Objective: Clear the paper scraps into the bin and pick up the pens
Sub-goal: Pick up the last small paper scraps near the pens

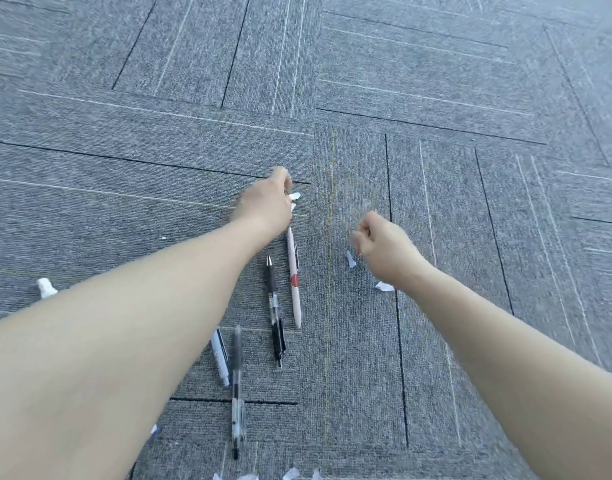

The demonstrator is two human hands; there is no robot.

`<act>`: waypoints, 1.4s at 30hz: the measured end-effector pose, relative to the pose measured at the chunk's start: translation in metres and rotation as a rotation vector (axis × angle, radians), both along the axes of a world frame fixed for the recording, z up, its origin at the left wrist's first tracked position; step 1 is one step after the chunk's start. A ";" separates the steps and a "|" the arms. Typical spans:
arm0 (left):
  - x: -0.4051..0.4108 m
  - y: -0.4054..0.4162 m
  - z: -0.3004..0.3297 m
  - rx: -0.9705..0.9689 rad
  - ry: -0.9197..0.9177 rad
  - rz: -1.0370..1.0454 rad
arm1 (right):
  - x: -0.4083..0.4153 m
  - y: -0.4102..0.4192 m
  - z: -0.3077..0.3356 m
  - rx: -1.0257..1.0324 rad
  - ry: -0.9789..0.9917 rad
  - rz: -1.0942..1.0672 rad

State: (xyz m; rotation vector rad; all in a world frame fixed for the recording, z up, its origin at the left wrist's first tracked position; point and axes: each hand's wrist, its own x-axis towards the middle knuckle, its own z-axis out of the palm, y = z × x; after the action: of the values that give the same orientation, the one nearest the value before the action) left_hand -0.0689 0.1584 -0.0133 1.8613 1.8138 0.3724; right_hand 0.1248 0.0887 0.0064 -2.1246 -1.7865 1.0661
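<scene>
Scraps [290,474] lie nearest me on the carpet [436,202] below four pens [276,311], my left hand [263,202] pinching a paper scrap [294,196], my right hand [384,244] clenched.

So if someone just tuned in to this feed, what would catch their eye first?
Two bare forearms reach out over grey carpet tiles; the left hand pinches a white paper scrap, and the right hand is curled shut. Between the arms lie four pens, the cream pen with a red mark beside a black pen. More white scraps dot the floor, like one near the right hand.
</scene>
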 end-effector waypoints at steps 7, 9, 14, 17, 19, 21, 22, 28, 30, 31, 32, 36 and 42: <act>0.017 0.010 -0.001 -0.027 0.199 -0.086 | -0.001 -0.030 -0.004 0.006 -0.144 0.192; 0.019 0.012 0.001 -0.065 0.240 -0.088 | -0.007 -0.028 -0.008 0.022 -0.237 0.235; 0.017 -0.003 0.012 -0.104 0.078 -0.101 | -0.001 -0.029 -0.004 0.002 -0.222 0.194; 0.019 -0.044 0.024 -0.020 -0.140 -0.152 | 0.028 -0.043 0.003 0.012 -0.125 -0.007; 0.020 -0.080 0.028 -0.035 -0.197 -0.247 | 0.047 -0.056 0.002 0.013 -0.150 -0.026; 0.023 -0.112 0.028 -0.084 -0.230 -0.306 | 0.055 -0.065 -0.002 -0.004 -0.180 0.009; 0.025 -0.125 0.027 -0.093 -0.240 -0.317 | 0.054 -0.067 -0.004 0.000 -0.179 0.030; 0.043 -0.172 0.021 -0.091 -0.248 -0.272 | 0.035 -0.061 -0.002 -0.034 -0.313 0.210; 0.043 -0.185 0.021 -0.096 -0.238 -0.245 | 0.031 -0.062 0.003 -0.062 -0.407 0.301; 0.042 -0.192 0.020 -0.097 -0.240 -0.229 | 0.029 -0.063 0.007 -0.080 -0.426 0.324; 0.040 -0.198 0.021 -0.092 -0.250 -0.211 | 0.028 -0.064 0.010 -0.100 -0.423 0.340; 0.012 -0.230 0.022 0.017 -0.258 -0.113 | 0.015 -0.098 0.030 -0.150 -0.277 0.424; -0.032 -0.324 0.021 0.031 -0.075 0.115 | -0.012 -0.211 0.050 -0.187 -0.155 0.602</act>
State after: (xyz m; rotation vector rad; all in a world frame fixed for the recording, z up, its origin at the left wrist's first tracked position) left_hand -0.1009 -0.1652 0.0075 1.7439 1.8791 0.5082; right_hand 0.1126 -0.1228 0.0564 -1.8368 -2.5927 1.2568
